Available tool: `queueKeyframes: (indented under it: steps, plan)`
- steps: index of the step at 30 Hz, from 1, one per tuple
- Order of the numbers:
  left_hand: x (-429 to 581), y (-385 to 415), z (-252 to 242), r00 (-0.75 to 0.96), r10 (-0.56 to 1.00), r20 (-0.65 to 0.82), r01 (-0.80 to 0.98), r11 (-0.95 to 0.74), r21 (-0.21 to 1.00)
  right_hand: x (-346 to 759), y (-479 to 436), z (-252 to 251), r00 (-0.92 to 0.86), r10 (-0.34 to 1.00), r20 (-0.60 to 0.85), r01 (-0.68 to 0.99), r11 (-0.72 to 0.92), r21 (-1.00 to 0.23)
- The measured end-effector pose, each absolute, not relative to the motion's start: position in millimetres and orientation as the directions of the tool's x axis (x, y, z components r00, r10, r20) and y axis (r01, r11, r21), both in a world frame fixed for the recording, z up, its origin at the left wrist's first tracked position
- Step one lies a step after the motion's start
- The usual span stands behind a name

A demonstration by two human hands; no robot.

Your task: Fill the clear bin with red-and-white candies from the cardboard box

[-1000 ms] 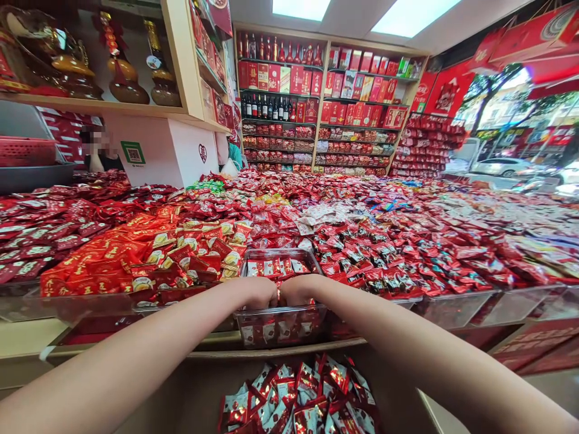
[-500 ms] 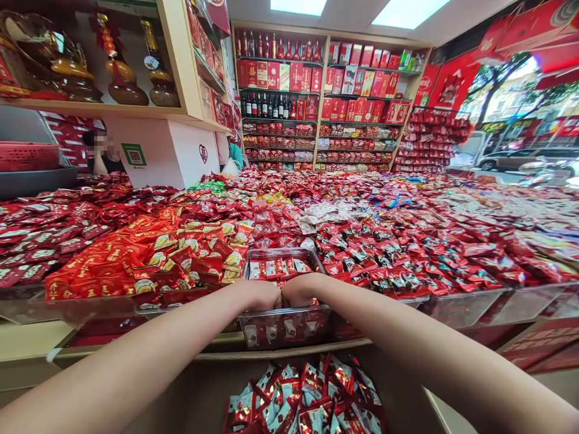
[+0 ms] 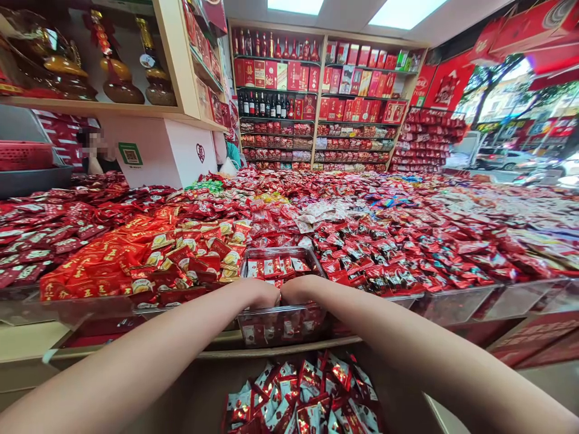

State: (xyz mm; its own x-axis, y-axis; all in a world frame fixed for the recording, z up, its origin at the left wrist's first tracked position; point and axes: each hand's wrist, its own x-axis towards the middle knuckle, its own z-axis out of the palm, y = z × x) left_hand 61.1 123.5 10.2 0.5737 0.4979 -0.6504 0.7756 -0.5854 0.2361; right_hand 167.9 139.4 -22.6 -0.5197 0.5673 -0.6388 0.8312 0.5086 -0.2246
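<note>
My left hand point(image 3: 257, 294) and my right hand point(image 3: 301, 290) are pressed side by side, fingers curled down into a clear plastic bin point(image 3: 312, 316) at the counter's front edge. The bin holds red-and-white wrapped candies point(image 3: 275, 266). My knuckles face the camera and hide the fingertips, so what the fingers hold cannot be made out. Both forearms reach in from the bottom corners.
Heaps of red wrapped sweets point(image 3: 389, 253) cover a wide counter. An open box of red-and-silver candies point(image 3: 303, 398) sits below the counter edge. Shelves of bottles and red boxes point(image 3: 316, 96) line the back wall. A person point(image 3: 97, 154) sits behind the left counter.
Both hands stay together in the bin, barely shifting. The view has tilted slightly.
</note>
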Motion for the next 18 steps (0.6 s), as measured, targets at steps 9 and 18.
queueKeyframes:
  steps: [9, 18]
  plan:
    - [64.0, 127.6, 15.4, 0.472, 0.433, -0.768, 0.799, -0.578, 0.166, 174.1, 134.0, -13.4, -0.448, 0.369, -0.814, 0.874, 0.370, -0.314]
    - [67.2, 129.0, 9.3, 0.452, 0.411, -0.792, 0.831, -0.517, 0.205, 171.5, 124.8, 2.2, -0.446, 0.440, -0.780, 0.878, 0.384, -0.286]
